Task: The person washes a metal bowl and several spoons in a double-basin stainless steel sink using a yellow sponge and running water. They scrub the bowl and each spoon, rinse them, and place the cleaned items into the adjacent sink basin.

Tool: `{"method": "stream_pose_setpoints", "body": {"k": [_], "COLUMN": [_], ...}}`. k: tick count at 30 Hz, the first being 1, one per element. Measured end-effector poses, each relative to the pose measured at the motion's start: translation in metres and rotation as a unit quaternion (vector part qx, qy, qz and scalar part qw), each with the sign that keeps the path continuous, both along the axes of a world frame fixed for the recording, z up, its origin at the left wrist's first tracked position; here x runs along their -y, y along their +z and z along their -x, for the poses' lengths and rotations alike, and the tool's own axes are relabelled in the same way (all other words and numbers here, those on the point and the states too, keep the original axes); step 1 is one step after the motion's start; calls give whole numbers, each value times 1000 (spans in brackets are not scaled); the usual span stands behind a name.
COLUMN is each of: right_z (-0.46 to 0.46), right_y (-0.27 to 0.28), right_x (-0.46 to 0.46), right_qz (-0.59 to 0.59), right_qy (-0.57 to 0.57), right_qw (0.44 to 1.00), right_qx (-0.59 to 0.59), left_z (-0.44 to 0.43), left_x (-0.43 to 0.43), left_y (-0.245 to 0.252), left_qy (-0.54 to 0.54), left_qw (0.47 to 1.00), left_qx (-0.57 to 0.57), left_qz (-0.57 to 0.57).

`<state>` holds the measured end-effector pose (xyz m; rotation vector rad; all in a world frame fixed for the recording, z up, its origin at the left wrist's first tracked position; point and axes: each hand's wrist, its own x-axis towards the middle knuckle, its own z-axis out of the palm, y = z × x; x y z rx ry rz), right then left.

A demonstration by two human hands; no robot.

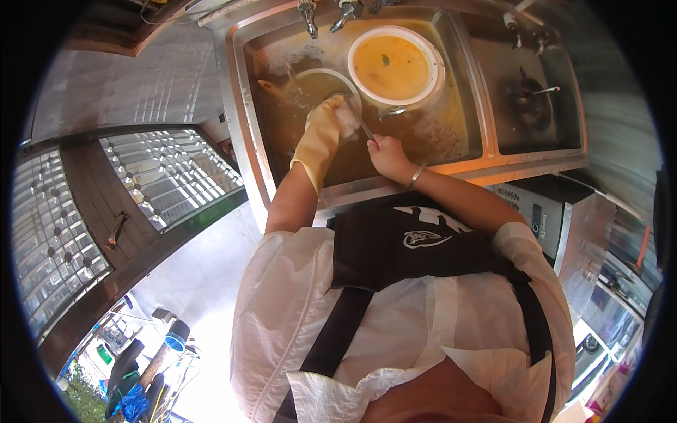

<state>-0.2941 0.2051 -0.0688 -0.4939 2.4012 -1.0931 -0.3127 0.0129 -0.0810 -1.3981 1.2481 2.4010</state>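
Note:
My left hand [320,131], in a yellow rubber glove, is closed around a white scrubbing cloth or sponge [347,121] and a slim metal utensil [363,122]. Bare and wearing a bangle, my right hand [390,157] grips the lower end of that utensil. The glove hides part of its far end, so its kind is unclear. Both hands are over murky brown water in a stainless steel sink [338,196]. Just beyond the glove, a round vessel [338,75] lies partly under water. A white tub [355,79] of orange liquid stands to its right.
Chrome taps [342,16] overhang the sink's far edge. Near the tub, a metal spoon-like piece [392,111] shows at the water surface. The second basin [568,113] on the right holds a dark pan [531,111]. Grilled window shutters [169,174] stand at the left.

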Motion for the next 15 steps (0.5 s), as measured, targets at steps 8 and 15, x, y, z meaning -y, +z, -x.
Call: {"method": "stream_pose_setpoints", "body": {"k": [8,15], "right_z": [6,25], "right_y": [9,18], "right_x": [6,4], "right_qz": [-27,-62], "right_qy": [24,22], "right_qw": [997,997], "right_qx": [62,26], "left_z": [8,-13], "left_x": [-7,10], "left_y": [-21,-20], "left_qy": [146,70], "left_qw": [965,988], "left_qx": [-49,-5], "left_qz": [-210,-138]}}
